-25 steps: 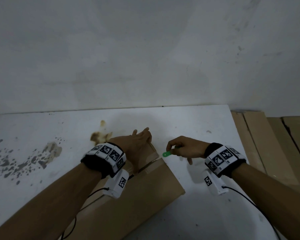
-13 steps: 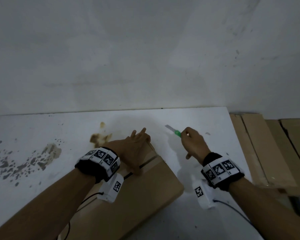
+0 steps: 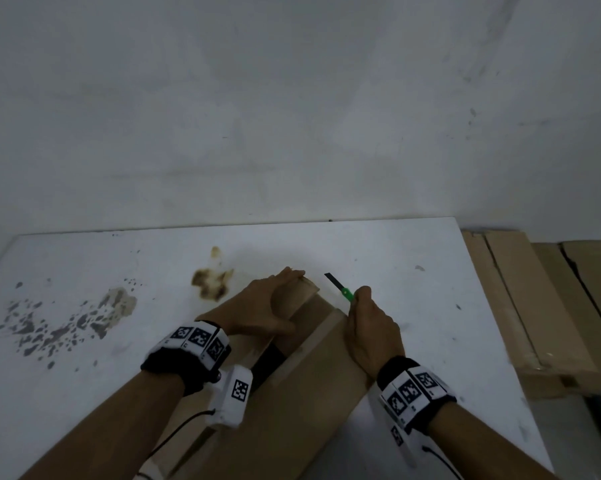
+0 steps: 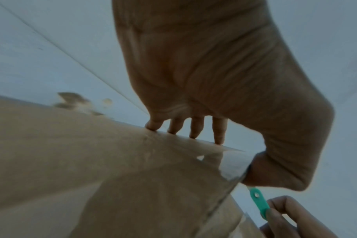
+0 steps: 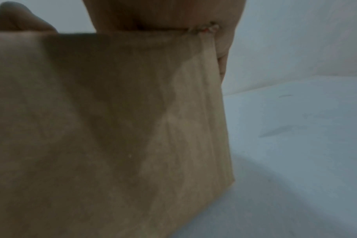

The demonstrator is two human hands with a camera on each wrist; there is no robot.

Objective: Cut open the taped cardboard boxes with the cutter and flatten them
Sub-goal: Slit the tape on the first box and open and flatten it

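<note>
Left hand (image 3: 264, 306) grips the lifted flap (image 3: 297, 294) at the far end of the cardboard box (image 3: 302, 403), fingers over its edge, thumb underneath. Box lies slantwise on the white table (image 3: 84, 393), seam already gaping. Right hand (image 3: 370, 336) is clenched round the green cutter (image 3: 346, 293), blade out, pointing away, just beside that flap. Danger: with the blade so near the left fingertips, a slip on stiff tape could nick them. Flattened cardboard (image 3: 534, 306) waits off to the right.
</note>
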